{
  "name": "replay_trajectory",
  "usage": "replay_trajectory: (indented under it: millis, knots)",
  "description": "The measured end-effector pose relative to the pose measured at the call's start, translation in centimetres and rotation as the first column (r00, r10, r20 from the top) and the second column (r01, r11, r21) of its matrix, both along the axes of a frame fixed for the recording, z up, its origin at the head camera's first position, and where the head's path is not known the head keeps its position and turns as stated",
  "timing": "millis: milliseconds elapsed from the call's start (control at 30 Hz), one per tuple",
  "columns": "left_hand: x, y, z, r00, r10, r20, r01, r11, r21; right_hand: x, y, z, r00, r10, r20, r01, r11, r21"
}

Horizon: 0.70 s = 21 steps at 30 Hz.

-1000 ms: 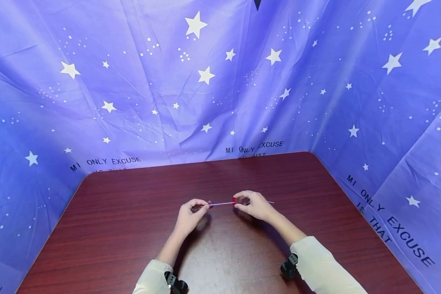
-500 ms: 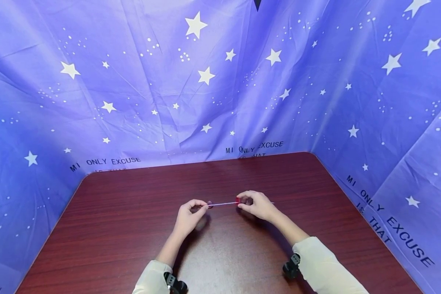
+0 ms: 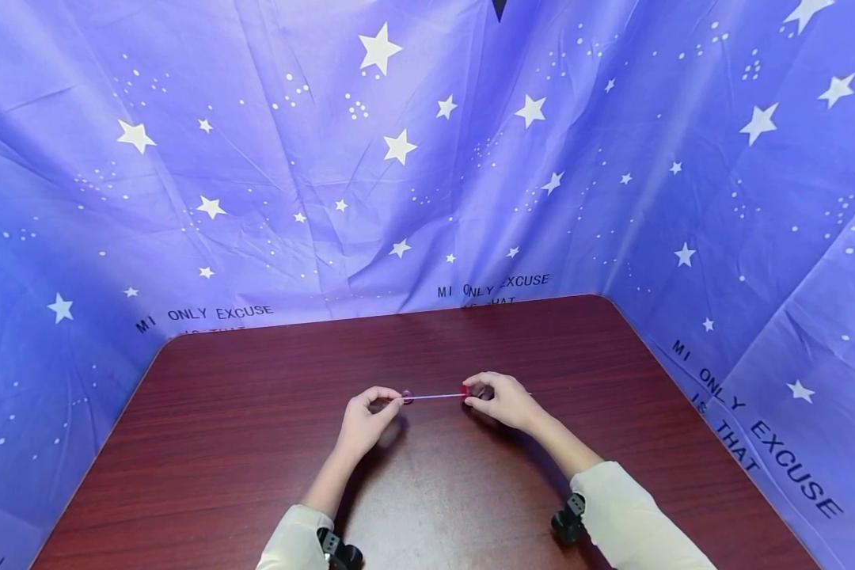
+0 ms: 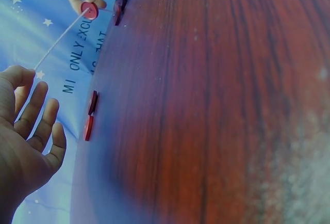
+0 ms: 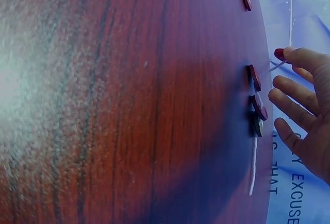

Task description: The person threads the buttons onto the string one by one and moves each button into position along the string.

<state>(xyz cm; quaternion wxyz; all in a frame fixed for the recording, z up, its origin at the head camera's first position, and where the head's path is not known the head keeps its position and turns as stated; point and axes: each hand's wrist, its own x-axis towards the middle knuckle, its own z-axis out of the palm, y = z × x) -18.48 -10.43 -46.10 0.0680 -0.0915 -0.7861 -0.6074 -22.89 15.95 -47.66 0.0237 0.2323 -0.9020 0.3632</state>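
Note:
My left hand (image 3: pixel 365 423) pinches a white string (image 4: pixel 56 45) between thumb and forefinger, its other fingers loosely bent. The string runs taut to the right, to a red button (image 4: pixel 89 10) that my right hand (image 3: pixel 504 400) pinches above the table. It enters the button's face. Beyond it, in the right wrist view, the string slopes down to several dark red buttons (image 5: pixel 259 107) standing or lying close together on the table. Its loose tail (image 5: pixel 252 167) lies past them. Near my left hand two more red buttons (image 4: pixel 88 127) lie on the table.
The dark red wood-grain table (image 3: pixel 256 459) has a rounded far edge. Blue star-printed cloth (image 3: pixel 313 158) hangs behind it and at both sides. A small black camera (image 3: pixel 568 518) sits on the right wrist, another black camera (image 3: pixel 340 549) on the left.
My right hand has moved a little to the right with the red button, and the stretch of string between the hands has grown longer. My left hand has stayed nearly still.

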Motion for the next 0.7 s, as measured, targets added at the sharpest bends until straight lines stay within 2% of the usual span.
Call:
replay_trajectory:
  millis: [433,633,667,700]
  knots:
    - [0.2,-0.1,0.1,1.000,0.004,0.031,-0.004,1.000,0.005,-0.1,0.0,-0.4,1.000,0.000,-0.019,0.001,1.000,0.013]
    - [-1.3,-0.4,-2.8,1.000,0.019,0.011,-0.020,0.999,0.029,-0.1,-0.1,-0.4,0.999,-0.005,-0.033,0.006,0.999,0.032]
    - [-1.5,-0.4,-3.1,1.000,0.023,0.010,-0.024,0.999,0.032,-0.1,-0.1,-0.4,0.999,-0.006,-0.035,0.007,0.999,0.036]
    - [-1.3,-0.4,-2.8,1.000,0.025,0.008,-0.025,0.999,0.023,-0.1,-0.1,-0.4,0.999,-0.007,-0.036,0.008,0.999,0.039]
